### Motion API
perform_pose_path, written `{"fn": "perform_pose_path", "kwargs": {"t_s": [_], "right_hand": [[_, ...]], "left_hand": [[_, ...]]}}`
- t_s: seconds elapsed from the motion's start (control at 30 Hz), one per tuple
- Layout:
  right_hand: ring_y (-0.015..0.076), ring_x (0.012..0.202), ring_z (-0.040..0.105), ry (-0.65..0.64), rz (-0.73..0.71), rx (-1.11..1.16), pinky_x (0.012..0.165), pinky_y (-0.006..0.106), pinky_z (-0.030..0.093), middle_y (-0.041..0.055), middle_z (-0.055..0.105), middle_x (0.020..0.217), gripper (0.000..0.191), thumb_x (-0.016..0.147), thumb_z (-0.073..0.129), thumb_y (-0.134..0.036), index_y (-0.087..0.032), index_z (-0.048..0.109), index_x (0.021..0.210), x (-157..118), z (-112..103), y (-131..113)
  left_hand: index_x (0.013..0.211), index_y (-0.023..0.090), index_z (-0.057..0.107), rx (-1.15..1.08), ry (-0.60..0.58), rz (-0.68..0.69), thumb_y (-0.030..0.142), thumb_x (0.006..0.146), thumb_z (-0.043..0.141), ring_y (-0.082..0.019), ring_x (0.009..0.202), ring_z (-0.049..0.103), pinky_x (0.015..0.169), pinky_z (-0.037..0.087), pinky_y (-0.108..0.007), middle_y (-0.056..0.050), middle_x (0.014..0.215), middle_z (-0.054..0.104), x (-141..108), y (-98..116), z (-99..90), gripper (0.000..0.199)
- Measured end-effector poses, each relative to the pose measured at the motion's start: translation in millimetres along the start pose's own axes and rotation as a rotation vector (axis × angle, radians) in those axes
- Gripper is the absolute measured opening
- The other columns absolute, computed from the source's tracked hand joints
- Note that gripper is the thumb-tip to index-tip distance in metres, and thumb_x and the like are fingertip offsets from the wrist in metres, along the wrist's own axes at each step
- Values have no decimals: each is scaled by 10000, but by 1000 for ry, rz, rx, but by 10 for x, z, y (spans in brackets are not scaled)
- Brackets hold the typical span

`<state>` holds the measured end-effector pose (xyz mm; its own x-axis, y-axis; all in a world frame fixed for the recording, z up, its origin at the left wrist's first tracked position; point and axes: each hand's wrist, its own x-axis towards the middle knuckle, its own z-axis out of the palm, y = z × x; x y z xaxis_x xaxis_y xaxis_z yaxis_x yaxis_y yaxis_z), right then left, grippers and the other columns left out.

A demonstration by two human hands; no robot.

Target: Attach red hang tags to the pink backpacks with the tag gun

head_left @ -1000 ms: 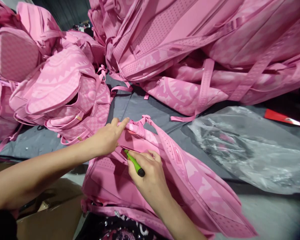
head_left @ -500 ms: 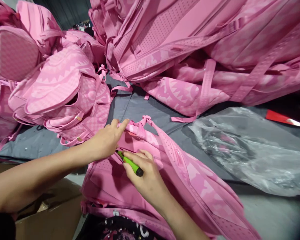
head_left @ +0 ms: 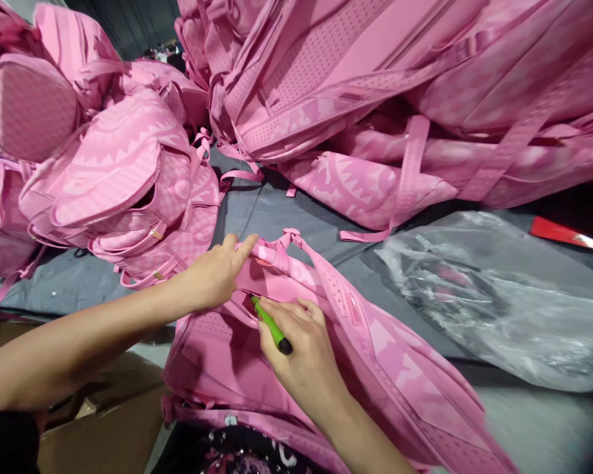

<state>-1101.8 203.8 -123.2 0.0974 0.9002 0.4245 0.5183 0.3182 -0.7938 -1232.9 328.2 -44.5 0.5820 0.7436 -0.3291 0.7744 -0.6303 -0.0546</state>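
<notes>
A pink backpack [head_left: 217, 368] lies in front of me, leaning on the table's near edge with its padded, perforated back panel and straps facing up. My left hand [head_left: 222, 273] grips the upper edge of that backpack, near its top loop. Between the fingers of my right hand [head_left: 299, 342] is a bright green marker [head_left: 271, 324] with a black end. Its tip points up and left, at the panel below the backpack's top edge. Whether the tip touches the fabric I cannot tell.
Several pink backpacks [head_left: 118, 158] are piled at the left, and more bags [head_left: 366, 184] are stacked along the back. A clear plastic bag [head_left: 494, 296] lies on the grey table cover [head_left: 257, 210] at the right. Below left stands a cardboard box [head_left: 103, 421].
My right hand and the marker have shifted a little to the right along the backpack's panel. My left hand keeps nearly the same place on the edge.
</notes>
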Motion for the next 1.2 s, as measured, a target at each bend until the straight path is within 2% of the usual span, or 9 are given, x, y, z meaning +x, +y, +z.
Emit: {"fn": "perform_pose_path", "kwargs": {"t_s": [0.23, 0.4, 0.5, 0.57, 0.7, 0.8, 0.9, 1.07, 1.2], "right_hand": [[194, 924, 674, -95, 7, 187, 880, 399, 483, 28, 758, 1018, 246, 855, 615, -140, -211, 707, 1072, 5, 5, 74], [206, 940, 677, -5, -26, 141, 870, 414, 477, 56, 749, 1066, 257, 864, 598, -130, -189, 689, 1097, 23, 47, 47], [190, 935, 685, -73, -19, 216, 867, 385, 487, 32, 758, 1041, 247, 856, 618, -135, -202, 699, 1080, 44, 44, 37], [190, 928, 689, -96, -22, 184, 874, 390, 482, 32, 757, 1052, 248, 861, 615, -139, -211, 702, 1082, 44, 13, 50], [208, 942, 693, -28, -27, 51, 877, 413, 458, 54, 750, 1080, 250, 868, 591, -133, -203, 692, 1086, 38, -21, 25], [188, 920, 694, -51, -15, 128, 869, 382, 465, 31, 758, 1046, 235, 857, 599, -134, -216, 696, 1055, 59, 2, -35], [187, 885, 695, -86, 4, 100, 908, 407, 441, 17, 764, 1024, 233, 854, 599, -132, -228, 699, 1042, 68, 4, -34], [203, 907, 692, 15, -28, 34, 889, 414, 433, 53, 755, 1055, 225, 864, 582, -129, -200, 685, 1050, 45, 33, 26], [182, 890, 690, -6, -58, 111, 860, 370, 452, 32, 759, 1017, 227, 855, 587, -122, -203, 677, 1047, 32, 60, 19]], "left_hand": [[1513, 187, 64, 26, 84, 44, 1, 729, 555, -232, 1018, 606, 843, 518, -340, -150, 1312, 404, -35, -52, 84, 944], [1508, 177, 75, 40, 88, 55, -10, 725, 544, -227, 982, 609, 809, 521, -330, -143, 1279, 422, -23, -68, 98, 932], [1507, 184, 72, 43, 94, 45, 6, 721, 569, -221, 967, 608, 788, 519, -323, -143, 1281, 421, -19, -62, 88, 947], [1508, 200, 68, 35, 105, 35, 12, 718, 578, -231, 1011, 603, 808, 519, -325, -142, 1302, 411, -14, -62, 93, 960], [1507, 207, 77, 15, 96, 42, -6, 708, 567, -240, 1049, 601, 856, 515, -336, -135, 1305, 415, -4, -70, 126, 961], [1509, 214, 78, 19, 108, 27, -10, 705, 567, -234, 1013, 612, 847, 518, -341, -140, 1311, 415, -10, -72, 137, 967], [1513, 219, 74, 12, 99, 9, 10, 720, 582, -237, 1030, 610, 854, 520, -344, -145, 1327, 408, -6, -64, 128, 964], [1517, 215, 97, 17, 71, -12, 11, 722, 583, -232, 1058, 607, 894, 515, -345, -138, 1306, 422, 18, -45, 130, 954], [1522, 199, 85, 41, 87, -25, -18, 723, 558, -219, 1010, 617, 879, 520, -346, -141, 1284, 437, 4, -26, 137, 953]]}}
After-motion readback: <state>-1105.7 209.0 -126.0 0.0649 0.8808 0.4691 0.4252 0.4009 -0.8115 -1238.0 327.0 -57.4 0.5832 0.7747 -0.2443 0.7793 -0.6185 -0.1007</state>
